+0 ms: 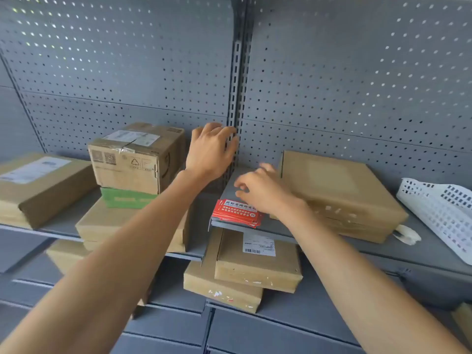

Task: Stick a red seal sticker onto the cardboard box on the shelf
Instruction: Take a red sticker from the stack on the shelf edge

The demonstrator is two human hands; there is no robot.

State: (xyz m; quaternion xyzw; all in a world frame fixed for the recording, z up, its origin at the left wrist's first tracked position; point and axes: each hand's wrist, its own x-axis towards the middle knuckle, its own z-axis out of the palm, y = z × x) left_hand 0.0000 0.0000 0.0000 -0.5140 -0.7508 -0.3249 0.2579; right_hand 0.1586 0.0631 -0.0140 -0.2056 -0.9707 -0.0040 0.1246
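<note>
At 9 o'clock on the grey shelf (255, 229) sit stacked cardboard boxes. Left hand (210, 149) open, empty, up by the slotted upright (236, 80). Red seal stickers (237, 213), a small pile with long axis running 9-to-3, lie at the shelf edge, at 7 o'clock just under the right hand (258, 189), the nearer one, fingers loosely curled, holding nothing. Flat cardboard box (339, 190) at 3 o'clock; white basket (439, 213) beyond. Pegboard backing.
</note>
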